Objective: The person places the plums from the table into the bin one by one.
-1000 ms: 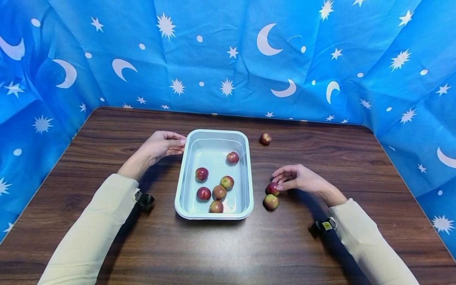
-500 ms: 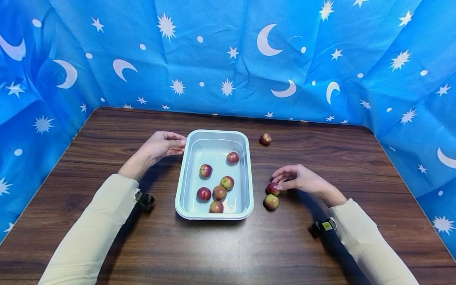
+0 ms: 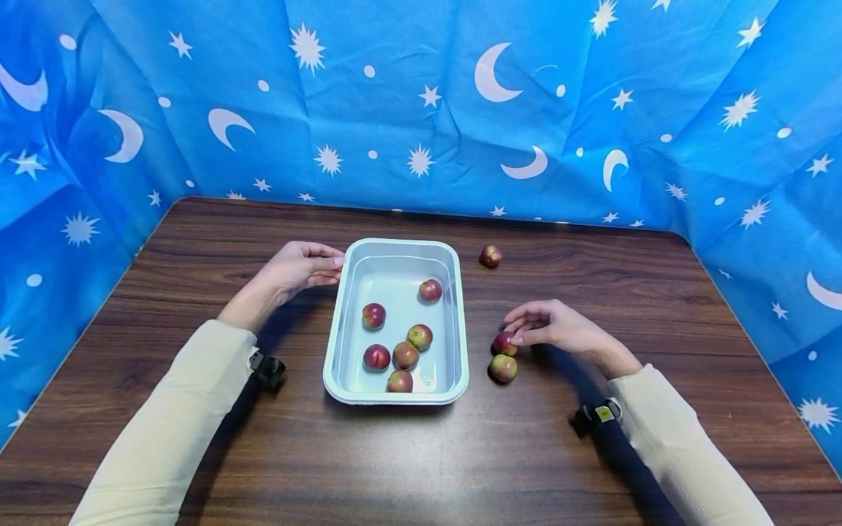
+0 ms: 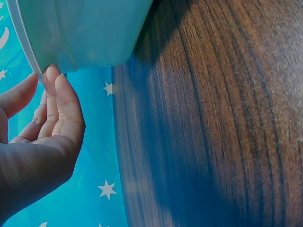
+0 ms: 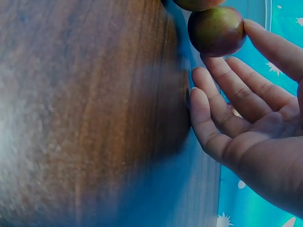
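With thumb and fingertips my left hand (image 3: 296,270) pinches the far left part of the rim of a pale, rectangular plastic tub (image 3: 331,332). In the left wrist view the thumb (image 4: 21,97) is on one side of the rim and the fingers on the other. Several reddish plums lie inside, among them a loose plum (image 3: 373,316) on the left. Right of the tub, my right hand (image 3: 559,329) pinches a dark red plum (image 3: 503,343) between thumb and fingertips; the right wrist view shows this plum (image 5: 217,32) too. A greener plum (image 3: 503,369) lies right against it on the near side.
Another plum (image 3: 490,256) rests on the dark wooden table (image 3: 395,467) behind the right hand, to the right of the tub. A blue cloth (image 3: 395,109) with white moons and stars hangs around the table's back and sides.
One plum in the tub has rolled to the right and away from me, then back left. My right hand has shifted slightly away from me, and the two plums there with it.
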Demonstrator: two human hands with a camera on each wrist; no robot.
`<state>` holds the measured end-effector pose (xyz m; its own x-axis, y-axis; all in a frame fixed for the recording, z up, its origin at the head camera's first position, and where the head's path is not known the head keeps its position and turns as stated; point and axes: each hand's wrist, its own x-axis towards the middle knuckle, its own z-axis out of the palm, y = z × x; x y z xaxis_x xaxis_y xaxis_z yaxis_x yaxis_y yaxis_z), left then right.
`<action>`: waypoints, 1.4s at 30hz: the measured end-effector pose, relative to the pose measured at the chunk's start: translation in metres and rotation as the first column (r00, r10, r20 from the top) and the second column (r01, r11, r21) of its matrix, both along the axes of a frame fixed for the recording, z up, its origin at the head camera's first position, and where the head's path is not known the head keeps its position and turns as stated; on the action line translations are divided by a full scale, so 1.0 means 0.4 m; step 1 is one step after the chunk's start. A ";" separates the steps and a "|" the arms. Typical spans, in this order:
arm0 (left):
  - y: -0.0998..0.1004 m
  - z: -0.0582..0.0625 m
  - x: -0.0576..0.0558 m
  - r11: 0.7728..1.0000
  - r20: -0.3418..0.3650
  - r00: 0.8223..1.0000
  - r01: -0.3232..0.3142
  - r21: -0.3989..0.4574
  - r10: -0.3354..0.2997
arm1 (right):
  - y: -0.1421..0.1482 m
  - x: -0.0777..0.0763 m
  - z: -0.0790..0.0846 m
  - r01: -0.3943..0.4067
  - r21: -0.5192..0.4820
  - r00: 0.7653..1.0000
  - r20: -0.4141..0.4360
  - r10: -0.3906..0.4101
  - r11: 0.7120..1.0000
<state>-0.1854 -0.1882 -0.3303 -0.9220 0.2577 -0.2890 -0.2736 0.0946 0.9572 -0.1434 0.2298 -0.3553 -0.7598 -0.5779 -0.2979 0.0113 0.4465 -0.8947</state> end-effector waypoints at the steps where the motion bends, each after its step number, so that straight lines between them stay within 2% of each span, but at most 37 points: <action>1: 0.000 0.000 -0.001 1.000 0.002 1.000 0.000 -0.003 0.000 | -0.001 0.000 0.002 0.005 0.002 1.000 0.001 -0.005 1.000; 9: -0.001 -0.005 -0.006 0.999 0.000 1.000 -0.002 -0.051 0.002 | -0.001 -0.005 0.012 0.036 0.017 0.999 -0.019 -0.036 0.999; 25: -0.002 -0.004 -0.007 0.999 0.005 1.000 -0.003 -0.053 0.003 | 0.008 -0.034 0.051 0.047 0.032 0.990 -0.138 -0.043 0.998; 33: 0.001 0.002 -0.003 0.999 0.004 1.000 -0.003 -0.043 0.004 | 0.000 -0.052 0.083 0.073 0.049 0.984 -0.163 -0.064 0.996; 42: 0.000 0.000 -0.001 1.000 0.002 1.000 -0.006 -0.019 0.006 | -0.009 -0.075 0.112 0.059 0.072 0.976 -0.214 -0.043 0.996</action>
<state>-0.1860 -0.1884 -0.3301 -0.9230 0.2465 -0.2954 -0.2760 0.1108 0.9548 -0.1735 0.2261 -0.3106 -0.8384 -0.5181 -0.1695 -0.1502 0.5186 -0.8417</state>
